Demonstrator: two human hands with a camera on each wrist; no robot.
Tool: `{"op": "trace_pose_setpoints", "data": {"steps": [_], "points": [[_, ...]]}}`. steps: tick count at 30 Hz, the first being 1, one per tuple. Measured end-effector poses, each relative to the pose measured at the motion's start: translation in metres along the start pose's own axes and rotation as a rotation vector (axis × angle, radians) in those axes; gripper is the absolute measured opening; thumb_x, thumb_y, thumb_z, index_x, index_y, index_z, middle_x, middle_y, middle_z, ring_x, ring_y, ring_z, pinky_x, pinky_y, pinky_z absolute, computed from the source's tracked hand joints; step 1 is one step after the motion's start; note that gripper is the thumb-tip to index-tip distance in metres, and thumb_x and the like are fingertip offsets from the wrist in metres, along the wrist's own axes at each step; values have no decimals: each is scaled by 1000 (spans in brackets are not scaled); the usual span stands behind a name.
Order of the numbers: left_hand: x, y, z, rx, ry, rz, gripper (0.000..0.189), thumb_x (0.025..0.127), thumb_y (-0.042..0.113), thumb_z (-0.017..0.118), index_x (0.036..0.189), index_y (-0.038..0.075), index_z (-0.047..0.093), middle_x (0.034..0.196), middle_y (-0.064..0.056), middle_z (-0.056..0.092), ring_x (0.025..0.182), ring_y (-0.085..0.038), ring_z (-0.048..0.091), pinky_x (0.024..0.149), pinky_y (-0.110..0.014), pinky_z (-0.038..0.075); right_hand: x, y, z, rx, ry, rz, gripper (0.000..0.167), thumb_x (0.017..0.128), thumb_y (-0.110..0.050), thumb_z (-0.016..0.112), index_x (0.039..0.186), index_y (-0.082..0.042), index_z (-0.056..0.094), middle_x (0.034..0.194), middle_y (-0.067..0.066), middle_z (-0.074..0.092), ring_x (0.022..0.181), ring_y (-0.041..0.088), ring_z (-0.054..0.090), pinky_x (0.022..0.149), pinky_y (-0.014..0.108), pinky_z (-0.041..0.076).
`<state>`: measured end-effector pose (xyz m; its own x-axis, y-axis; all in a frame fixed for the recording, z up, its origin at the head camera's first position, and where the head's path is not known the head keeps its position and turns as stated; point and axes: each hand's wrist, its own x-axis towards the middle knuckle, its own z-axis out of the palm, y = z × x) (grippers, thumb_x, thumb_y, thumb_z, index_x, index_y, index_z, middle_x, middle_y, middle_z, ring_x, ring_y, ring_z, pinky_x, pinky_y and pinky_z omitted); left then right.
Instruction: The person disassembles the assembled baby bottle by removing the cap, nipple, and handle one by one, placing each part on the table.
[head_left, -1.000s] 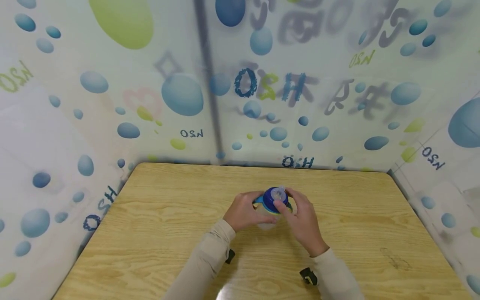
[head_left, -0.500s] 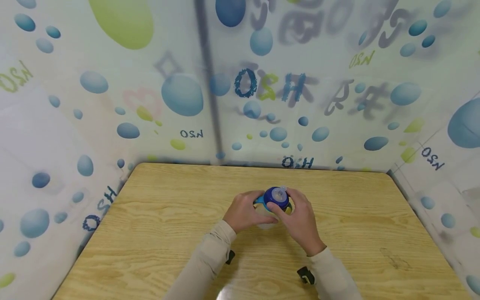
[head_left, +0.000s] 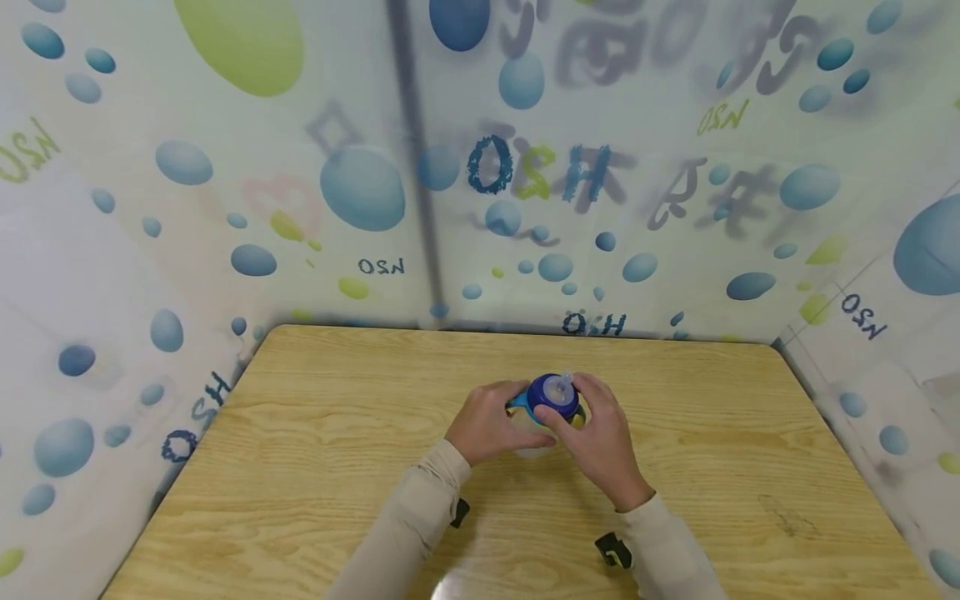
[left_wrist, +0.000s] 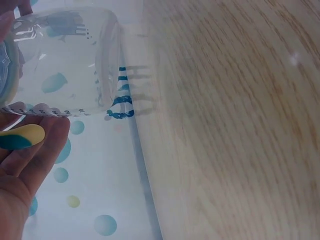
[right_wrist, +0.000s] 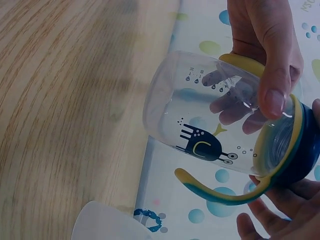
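Observation:
A clear baby bottle (right_wrist: 205, 117) with a printed cartoon animal is between both hands, its dark blue collar (head_left: 539, 400) and clear teat (head_left: 558, 388) facing up in the head view. A yellow and teal handle (right_wrist: 222, 198) curves out from its neck. My left hand (head_left: 489, 425) grips the bottle's body, thumb on the near side and fingers around behind. With thumb and fingers, my right hand (head_left: 606, 446) holds the collar from the right. The bottle's base shows close over the table in the right wrist view.
A wooden table (head_left: 337, 442) spans the front, its far edge meeting a wall covering (head_left: 300, 142) printed with blue and green drops. A translucent whitish piece (right_wrist: 107, 224) shows at the bottom of the right wrist view. Dark clips (head_left: 613, 551) sit by both sleeves.
My right thumb has shifted left across the collar, and the collar and teat have turned slightly. The left hand keeps its grip in place. Over the last half second little differs.

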<state>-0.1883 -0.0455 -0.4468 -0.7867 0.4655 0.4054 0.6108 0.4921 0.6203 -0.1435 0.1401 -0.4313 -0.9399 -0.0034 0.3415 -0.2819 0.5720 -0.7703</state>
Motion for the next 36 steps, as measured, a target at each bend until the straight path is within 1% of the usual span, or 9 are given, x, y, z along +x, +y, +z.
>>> {"op": "trace_pose_setpoints", "data": {"steps": [1, 7, 8, 12, 18, 20, 26, 32, 36], "points": [[0, 0, 0, -3, -2, 1, 68, 70, 48, 89, 122, 8, 69, 107, -3, 74, 79, -17, 69, 64, -18, 52, 0, 0, 0, 3, -1, -6, 62, 87, -36, 79, 133, -1, 59, 140, 23, 51, 128, 40, 49, 100, 62, 44], [0, 1, -3, -6, -11, 7, 70, 70, 48, 89, 123, 7, 69, 111, -2, 73, 92, -12, 70, 76, -22, 55, 0, 0, -2, 27, -36, -30, 58, 87, -33, 78, 134, -4, 59, 140, 20, 51, 130, 39, 47, 101, 62, 42], [0, 1, -3, -8, -13, 9, 70, 70, 48, 89, 124, 7, 69, 112, -3, 73, 94, -10, 69, 76, -21, 55, 1, 0, -2, 31, -44, -31, 57, 88, -33, 78, 134, -5, 59, 140, 19, 51, 131, 39, 47, 101, 63, 42], [0, 1, -4, -17, -22, 14, 70, 70, 47, 89, 125, 7, 68, 111, -2, 73, 89, -8, 68, 71, -18, 54, 1, 0, -5, 50, -68, -46, 55, 88, -32, 77, 134, -8, 59, 140, 17, 52, 131, 38, 46, 100, 63, 43], [-1, 0, -5, -37, -32, 23, 71, 70, 46, 89, 125, 6, 68, 109, -3, 73, 83, -15, 70, 65, -17, 52, 1, 1, -8, 66, -101, -88, 51, 89, -32, 77, 132, -12, 59, 136, 13, 55, 128, 34, 50, 99, 62, 44], [-1, -1, -5, -41, -33, 29, 71, 70, 46, 89, 125, 6, 68, 109, -3, 73, 84, -14, 70, 65, -17, 52, 2, 2, -9, 64, -113, -101, 51, 89, -32, 77, 133, -12, 59, 136, 12, 56, 127, 33, 51, 99, 62, 44], [-1, -4, -5, -58, -39, 46, 71, 69, 47, 89, 125, 8, 69, 111, -1, 73, 92, -7, 68, 72, -17, 54, 4, 5, -12, 68, -152, -142, 53, 90, -29, 76, 137, -10, 57, 138, 13, 55, 126, 34, 51, 97, 64, 44], [-1, -4, -6, -62, -46, 63, 72, 69, 46, 90, 126, 7, 68, 113, -2, 73, 97, -9, 69, 77, -19, 54, 6, 7, -14, 107, -188, -199, 51, 91, -19, 74, 138, -10, 55, 139, 12, 54, 127, 32, 51, 101, 62, 42], [-1, -3, -8, -57, -50, 71, 73, 68, 44, 91, 126, 6, 68, 114, -3, 73, 98, -10, 69, 80, -20, 54, 6, 8, -15, 116, -213, -216, 52, 92, -16, 73, 140, -7, 53, 145, 16, 49, 134, 37, 45, 104, 65, 38]]}}
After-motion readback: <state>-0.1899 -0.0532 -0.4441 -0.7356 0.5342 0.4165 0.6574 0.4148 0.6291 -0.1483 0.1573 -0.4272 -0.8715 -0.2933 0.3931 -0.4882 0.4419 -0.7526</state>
